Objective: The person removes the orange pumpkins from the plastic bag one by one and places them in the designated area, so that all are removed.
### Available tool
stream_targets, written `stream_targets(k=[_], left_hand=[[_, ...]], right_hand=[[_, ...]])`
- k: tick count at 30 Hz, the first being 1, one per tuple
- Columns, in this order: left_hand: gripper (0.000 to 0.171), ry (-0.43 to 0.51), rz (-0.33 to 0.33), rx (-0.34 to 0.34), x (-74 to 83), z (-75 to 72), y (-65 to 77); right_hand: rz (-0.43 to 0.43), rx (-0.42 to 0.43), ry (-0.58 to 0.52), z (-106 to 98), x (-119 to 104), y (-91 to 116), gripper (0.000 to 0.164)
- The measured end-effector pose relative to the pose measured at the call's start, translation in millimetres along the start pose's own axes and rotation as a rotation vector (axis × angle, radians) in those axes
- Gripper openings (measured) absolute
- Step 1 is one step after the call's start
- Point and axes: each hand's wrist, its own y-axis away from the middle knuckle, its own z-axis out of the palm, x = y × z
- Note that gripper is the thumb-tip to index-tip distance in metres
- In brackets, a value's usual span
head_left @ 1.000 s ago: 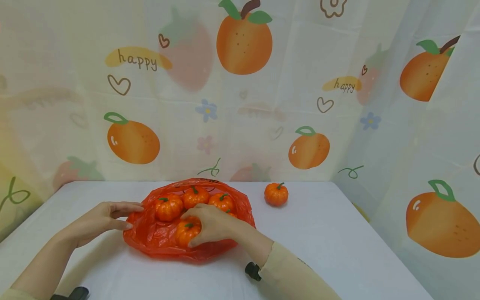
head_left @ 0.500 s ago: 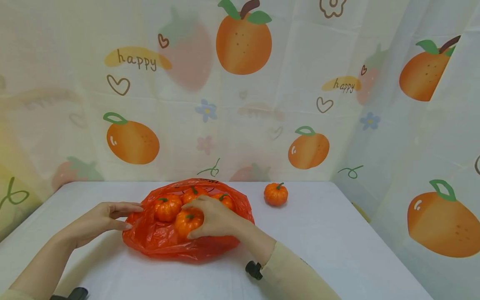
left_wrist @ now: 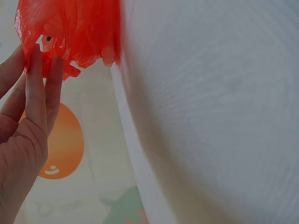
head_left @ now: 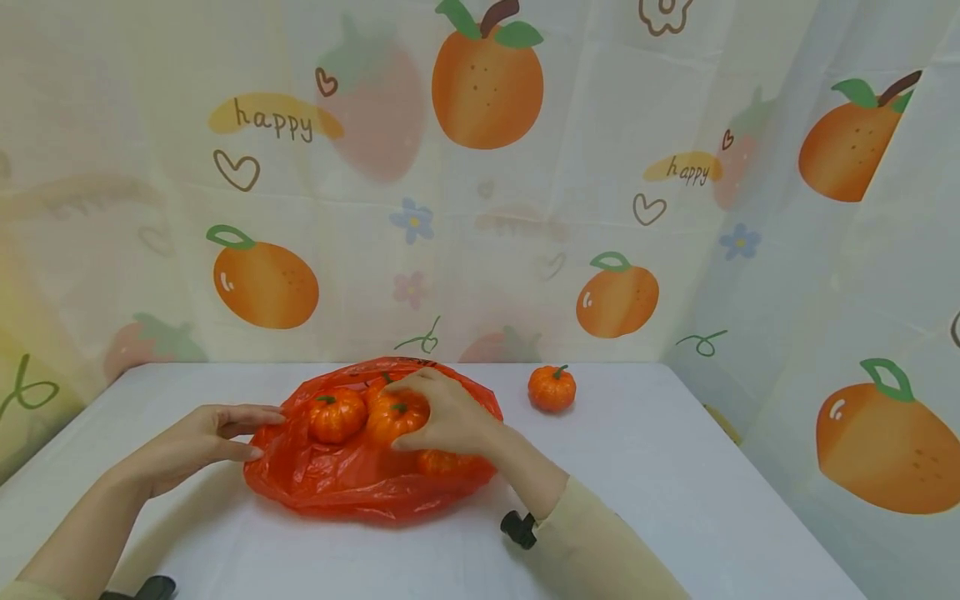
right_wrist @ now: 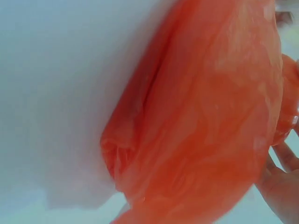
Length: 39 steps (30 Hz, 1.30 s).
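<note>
Over the opening of a red plastic bag [head_left: 330, 487], my right hand [head_left: 453, 421] grips a small orange pumpkin [head_left: 397, 418], thumb on the near side and fingers on the far side. The same pumpkin [right_wrist: 287, 100] shows at the right edge of the right wrist view, largely behind the bag wall [right_wrist: 201, 121]. My left hand [head_left: 187, 443] pinches the bag's left rim; the left wrist view shows its fingers [left_wrist: 36, 100] against the film. Another pumpkin [head_left: 337, 417] lies at the bag's left, one [head_left: 447, 462] below my right hand. Others are partly hidden.
One pumpkin [head_left: 552, 389] stands alone on the white table [head_left: 660, 500], right of the bag near the back edge. A fruit-printed curtain [head_left: 480, 208] hangs behind the table and along its right side. A black wrist mount [head_left: 519, 529] sits under the right sleeve.
My right hand has lifted the pumpkin from the front of the bag and carried it up, back and to the right. The left hand has stayed at the rim.
</note>
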Motion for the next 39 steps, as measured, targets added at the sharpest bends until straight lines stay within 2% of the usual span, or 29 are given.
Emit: stream_targets(k=[10,17,24,30,39], left_hand=[[0.048,0.013,0.034,-0.012,-3.5,0.3,-2.4],[0.049,0.0,0.039,-0.001,-1.7,0.1,0.8],[0.05,-0.002,0.037,-0.008,-2.6,-0.9,3.8],[0.05,-0.005,0.036,-0.008,-4.4,-0.9,3.7],[0.05,0.002,0.04,-0.009,-5.1,-0.9,3.5]], right_hand=[[0.02,0.085,-0.046,-25,29,9,0.065],[0.044,0.209,-0.128,-54,59,27,0.064],[0.164,0.306,-0.116,-76,83,44,0.061],[0.252,0.337,-0.133,-89,100,55,0.06],[0.269,0.374,-0.106,-104,118,68,0.062]])
